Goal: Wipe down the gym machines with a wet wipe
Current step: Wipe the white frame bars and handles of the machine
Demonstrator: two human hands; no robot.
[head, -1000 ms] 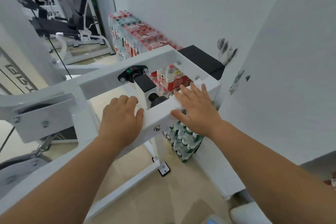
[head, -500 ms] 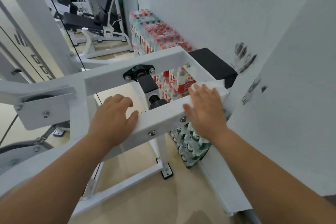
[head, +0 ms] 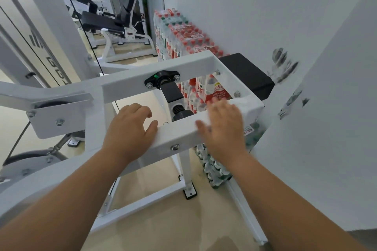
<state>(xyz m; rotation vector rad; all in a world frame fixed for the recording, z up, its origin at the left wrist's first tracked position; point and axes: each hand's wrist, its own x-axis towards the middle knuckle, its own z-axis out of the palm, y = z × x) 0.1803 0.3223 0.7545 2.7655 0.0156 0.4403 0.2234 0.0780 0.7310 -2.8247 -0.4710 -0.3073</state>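
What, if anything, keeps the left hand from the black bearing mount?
Likely nothing, so yes: the left hand grips the near bar, with open space up to the black bearing mount.

- You had a glossy beige tiled floor (head: pixel 163 222) beneath you.
- A white steel machine frame (head: pixel 142 79) stood on it, its black foot plate (head: pixel 190 191) lying flat.
- Shrink-wrapped stacks of red- and green-capped water bottles (head: pixel 179 34) stood just beside that plate.
- A black-padded, white-legged bench (head: pixel 106 23) stood farther back.

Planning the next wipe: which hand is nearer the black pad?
Right. The right hand lies on the near bar, just short of the black pad; the left hand grips that bar farther left.
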